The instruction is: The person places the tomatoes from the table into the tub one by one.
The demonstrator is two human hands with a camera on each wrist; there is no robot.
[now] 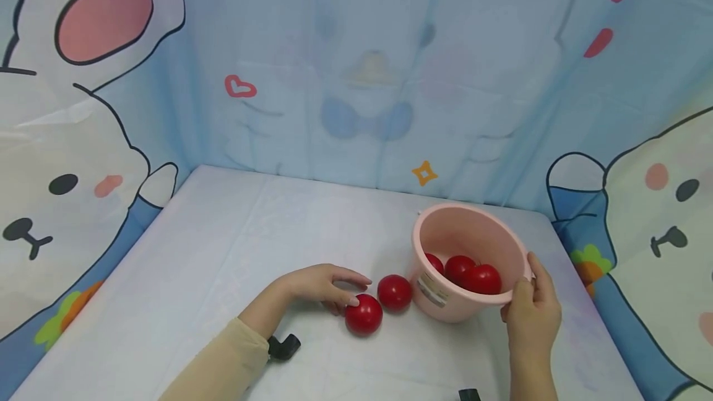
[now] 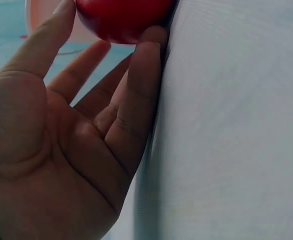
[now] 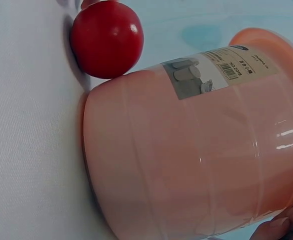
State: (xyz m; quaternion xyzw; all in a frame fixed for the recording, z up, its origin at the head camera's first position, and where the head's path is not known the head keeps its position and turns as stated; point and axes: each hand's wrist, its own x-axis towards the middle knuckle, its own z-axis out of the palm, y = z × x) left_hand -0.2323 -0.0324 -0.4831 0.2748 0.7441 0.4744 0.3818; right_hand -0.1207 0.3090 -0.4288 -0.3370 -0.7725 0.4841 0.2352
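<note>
1. The near tomato lies on the counter, at the fingertips of the left hand and to its right; the left hand is far nearer to it than the right hand. Being round, it has no long axis to speak of.
2. The left hand's fingers are spread and gently bent, the thumb against the near tomato; whether they press it or merely touch, I cannot tell from the dim wrist view.
3. Between the near tomato and the pink bucket sits the second tomato, just beside the bucket's wall.
4. The right hand's fingers curl round the bucket's rim on its right side; three tomatoes lie inside.
5. The counter is pale; a blue curtain with cartoon figures rises behind it.
</note>
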